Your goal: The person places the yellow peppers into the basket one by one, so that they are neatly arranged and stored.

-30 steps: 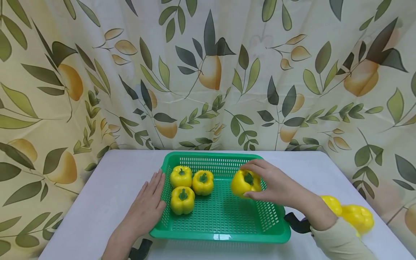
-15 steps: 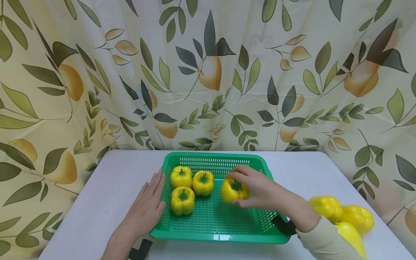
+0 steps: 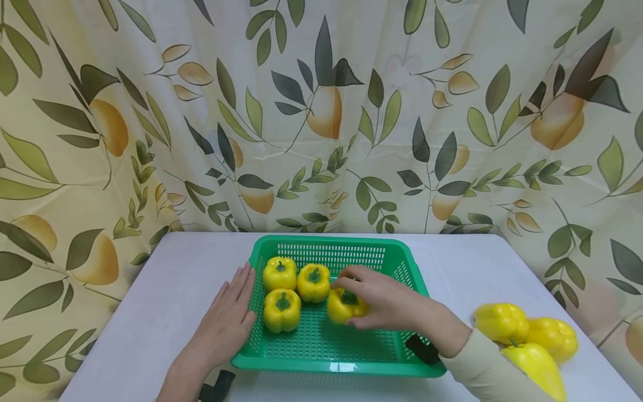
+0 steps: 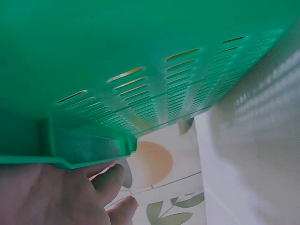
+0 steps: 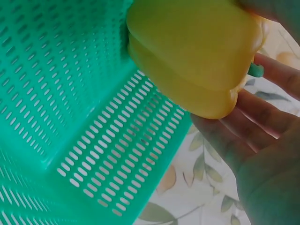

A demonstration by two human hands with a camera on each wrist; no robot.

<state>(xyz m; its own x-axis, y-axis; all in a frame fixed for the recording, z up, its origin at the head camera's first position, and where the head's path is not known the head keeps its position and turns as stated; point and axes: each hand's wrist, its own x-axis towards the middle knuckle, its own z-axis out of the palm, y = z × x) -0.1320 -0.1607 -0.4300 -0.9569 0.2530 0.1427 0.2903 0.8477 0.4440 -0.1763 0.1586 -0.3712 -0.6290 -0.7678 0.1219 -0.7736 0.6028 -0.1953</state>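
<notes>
My right hand (image 3: 379,298) grips a yellow bell pepper (image 3: 344,307) between thumb and fingers, inside the green basket (image 3: 341,367). In the right wrist view the pepper (image 5: 192,56) hangs over the slotted basket, its green stem toward my palm. Three more yellow bell peppers stand stem up at the basket's left: one at the back (image 3: 279,274), one in front of it (image 3: 282,312), and one (image 3: 313,286) beside them. My left hand (image 3: 228,318) rests with straight fingers against the basket's left rim; the left wrist view shows its fingers (image 4: 110,183) under that rim.
To the right of the basket, several yellow bell peppers (image 3: 552,338) lie grouped on the white table (image 3: 452,268). Behind the table hangs a leaf-and-fruit patterned curtain (image 3: 321,167).
My right hand has carried its bell pepper leftward and a little lower inside the basket, toward the three others. The left hand and basket have stayed put.
</notes>
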